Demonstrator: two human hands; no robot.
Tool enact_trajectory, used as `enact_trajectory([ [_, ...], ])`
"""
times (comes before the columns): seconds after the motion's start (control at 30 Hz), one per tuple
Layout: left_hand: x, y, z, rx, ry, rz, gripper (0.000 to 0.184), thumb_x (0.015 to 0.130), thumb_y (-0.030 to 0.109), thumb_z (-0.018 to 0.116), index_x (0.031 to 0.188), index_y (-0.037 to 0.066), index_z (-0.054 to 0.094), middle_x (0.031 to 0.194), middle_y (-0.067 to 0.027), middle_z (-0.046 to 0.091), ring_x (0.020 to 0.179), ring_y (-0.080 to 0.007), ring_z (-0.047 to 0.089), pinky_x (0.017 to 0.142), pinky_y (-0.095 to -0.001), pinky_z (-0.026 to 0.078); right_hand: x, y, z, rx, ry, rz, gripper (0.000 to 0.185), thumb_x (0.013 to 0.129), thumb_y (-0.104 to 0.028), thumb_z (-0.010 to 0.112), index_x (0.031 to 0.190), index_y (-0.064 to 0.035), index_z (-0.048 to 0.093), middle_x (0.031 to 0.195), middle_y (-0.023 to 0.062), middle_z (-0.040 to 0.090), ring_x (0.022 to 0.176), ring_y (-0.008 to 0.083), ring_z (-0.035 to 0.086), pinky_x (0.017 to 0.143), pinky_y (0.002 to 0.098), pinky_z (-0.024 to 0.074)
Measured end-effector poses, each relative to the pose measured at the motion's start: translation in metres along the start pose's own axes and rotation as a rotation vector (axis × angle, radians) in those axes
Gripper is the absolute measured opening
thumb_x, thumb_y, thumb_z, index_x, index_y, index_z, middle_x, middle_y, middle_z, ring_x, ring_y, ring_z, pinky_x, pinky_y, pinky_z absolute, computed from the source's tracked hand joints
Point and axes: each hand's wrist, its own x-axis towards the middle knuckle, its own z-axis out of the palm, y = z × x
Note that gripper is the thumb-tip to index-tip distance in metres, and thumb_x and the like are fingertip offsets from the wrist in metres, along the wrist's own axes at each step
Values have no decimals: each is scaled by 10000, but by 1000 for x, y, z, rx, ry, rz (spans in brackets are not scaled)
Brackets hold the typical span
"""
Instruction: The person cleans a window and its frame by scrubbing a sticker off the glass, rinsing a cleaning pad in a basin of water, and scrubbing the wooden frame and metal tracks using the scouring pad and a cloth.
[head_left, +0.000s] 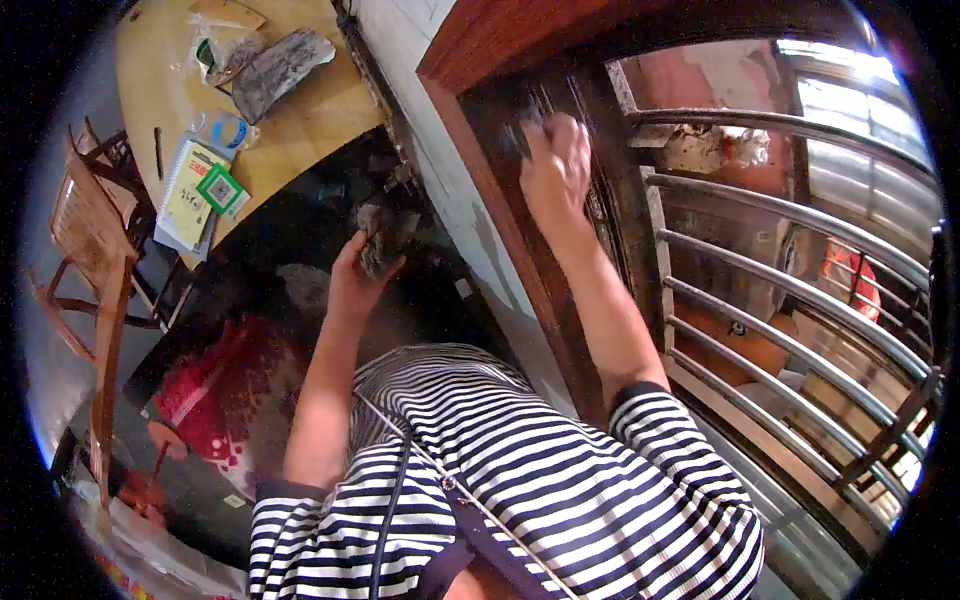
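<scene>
My left hand [357, 278] is closed around a crumpled, dirty grey rag [386, 238], held out in front of my body above the dark floor area. My right hand [556, 160] reaches up to the dark wooden window frame [490, 105], its fingers curled and partly blurred. A small greyish thing shows at its fingertips, too smeared to name. Whether the fingers press on the wood or hover just off it, I cannot tell.
Metal window bars [770, 215] run along the right. On the left, a wooden table [300, 130] bears a grey cloth bundle [283, 75], a notebook [185, 190], a green QR card [221, 189] and a tape roll [229, 131]. A wooden chair [95, 215] stands beside it.
</scene>
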Motion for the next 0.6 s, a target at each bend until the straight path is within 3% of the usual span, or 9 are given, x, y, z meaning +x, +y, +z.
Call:
enact_trajectory([
  [0.07, 0, -3, -2, 16, -50, 32, 340, 906, 262, 520, 1187, 73, 546, 1193, -85, 594, 1105, -247, 557, 913, -464, 457, -34, 1, -16, -41, -32, 50, 218, 760, -38, 591, 970, -89, 609, 993, 165, 536, 941, 343, 522, 797, 446, 435],
  [0.17, 7, -11, -17, 98, -154, 140, 329, 908, 250, 520, 1181, 67, 542, 1185, -82, 593, 1104, -242, 555, 924, -457, 455, -29, 6, -6, -61, 66, -45, 488, 538, 16, 697, 1008, -101, 633, 1021, 145, 508, 960, 355, 492, 856, 443, 411],
  [0.27, 4, -10, -19, 97, -129, 120, 298, 908, 174, 537, 1178, 48, 531, 1180, -79, 587, 1091, -230, 555, 934, -432, 462, 20, -1, 28, -116, 22, 23, 464, 549, -30, 716, 1002, -94, 642, 1022, 146, 516, 960, 341, 493, 840, 436, 413],
  [0.33, 2, -5, -10, 187, -2, 56, 284, 904, 108, 548, 1178, 36, 524, 1180, -77, 581, 1083, -221, 552, 932, -414, 472, 15, 2, 26, -82, 77, 24, 446, 558, -29, 718, 995, -85, 640, 1022, 146, 516, 960, 337, 491, 836, 432, 413],
  [0.43, -4, -7, -6, 587, -136, 337, 295, 886, 21, 556, 1177, 25, 513, 1184, -72, 573, 1075, -213, 548, 922, -390, 488, -39, 0, -9, -50, -33, 86, 442, 582, -11, 711, 1009, -90, 623, 1033, 142, 509, 961, 333, 486, 854, 429, 406],
  [0.53, -10, -7, 7, 486, -115, 273, 279, 906, 105, 544, 1177, 41, 519, 1174, -75, 577, 1074, -225, 552, 903, -401, 493, -91, 9, -37, -74, -220, 123, 500, 575, 18, 696, 1054, -83, 590, 1058, 149, 501, 998, 355, 472, 880, 454, 389],
  [0.6, -6, -7, 0, 193, -15, 101, 280, 918, 165, 531, 1173, 49, 524, 1166, -75, 579, 1072, -232, 555, 892, -408, 494, -68, 19, -13, -79, -72, -45, 507, 547, 26, 681, 1041, -52, 596, 1069, 150, 502, 1019, 357, 466, 877, 457, 386],
])
